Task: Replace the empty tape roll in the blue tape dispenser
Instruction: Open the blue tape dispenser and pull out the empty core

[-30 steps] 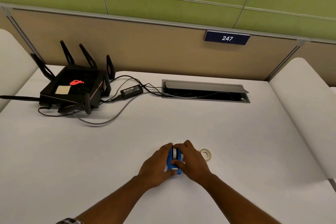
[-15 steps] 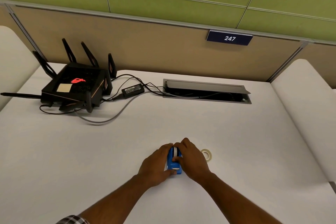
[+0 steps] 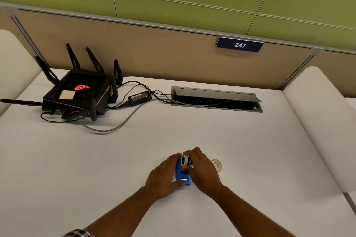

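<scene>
The blue tape dispenser (image 3: 182, 174) stands on the white table (image 3: 96, 159), near its front middle. My left hand (image 3: 163, 176) grips its left side. My right hand (image 3: 203, 171) covers its right side, fingers on a whitish tape roll (image 3: 185, 160) sitting at the dispenser's far end. Another tape roll (image 3: 217, 164), pale and thin, lies flat on the table just right of my right hand, apart from it.
A black router (image 3: 77, 95) with antennas sits at the back left, its power brick (image 3: 139, 98) and cables trailing to an open cable hatch (image 3: 216, 99) at the back middle. White padded dividers flank the table on both sides.
My hands and the dispenser stay in place. The whitish roll now shows more at the dispenser's far end under my right fingers. The view has shifted slightly.
</scene>
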The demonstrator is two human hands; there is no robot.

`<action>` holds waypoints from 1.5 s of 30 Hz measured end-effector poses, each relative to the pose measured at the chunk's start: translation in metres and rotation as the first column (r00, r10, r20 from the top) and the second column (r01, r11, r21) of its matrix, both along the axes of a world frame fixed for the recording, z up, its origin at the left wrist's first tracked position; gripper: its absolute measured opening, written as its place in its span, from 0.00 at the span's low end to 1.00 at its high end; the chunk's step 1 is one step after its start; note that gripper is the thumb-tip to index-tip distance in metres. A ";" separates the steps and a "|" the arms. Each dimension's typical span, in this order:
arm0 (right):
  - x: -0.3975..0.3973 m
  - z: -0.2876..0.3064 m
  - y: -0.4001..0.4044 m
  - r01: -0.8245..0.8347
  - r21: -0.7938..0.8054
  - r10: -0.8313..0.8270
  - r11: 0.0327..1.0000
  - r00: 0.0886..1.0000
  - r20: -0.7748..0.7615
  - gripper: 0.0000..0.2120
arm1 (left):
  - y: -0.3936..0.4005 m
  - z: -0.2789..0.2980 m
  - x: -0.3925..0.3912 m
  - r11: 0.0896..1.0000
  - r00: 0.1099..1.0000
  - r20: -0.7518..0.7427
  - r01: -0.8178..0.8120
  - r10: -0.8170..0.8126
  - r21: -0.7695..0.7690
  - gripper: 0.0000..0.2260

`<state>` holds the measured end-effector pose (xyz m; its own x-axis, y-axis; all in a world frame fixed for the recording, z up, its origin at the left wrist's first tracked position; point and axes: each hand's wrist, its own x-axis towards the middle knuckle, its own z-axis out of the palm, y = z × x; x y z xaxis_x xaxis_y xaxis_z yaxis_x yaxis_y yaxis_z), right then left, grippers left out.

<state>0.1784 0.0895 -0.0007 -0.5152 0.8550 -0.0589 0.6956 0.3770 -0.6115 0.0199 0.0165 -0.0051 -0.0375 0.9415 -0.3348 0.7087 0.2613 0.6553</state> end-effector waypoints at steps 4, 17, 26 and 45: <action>0.006 0.001 -0.011 0.042 -0.030 -0.046 0.999 0.989 -0.138 0.16 | -0.004 0.002 0.004 1.000 0.998 0.068 -0.001 0.002 -0.010 0.42; 0.014 0.019 -0.048 0.148 -0.590 -0.491 0.794 0.727 -0.479 0.15 | -0.026 0.022 0.014 0.954 0.945 0.240 -0.261 0.222 0.146 0.28; 0.034 0.017 -0.089 0.087 -0.677 -0.542 0.731 0.678 -0.497 0.15 | -0.057 0.027 0.051 0.907 0.810 0.461 -0.420 0.362 0.026 0.10; 0.087 -0.003 -0.118 0.326 -0.539 -0.550 0.776 0.768 -0.328 0.14 | -0.070 0.011 0.097 0.878 0.811 0.340 -0.464 0.475 -0.118 0.08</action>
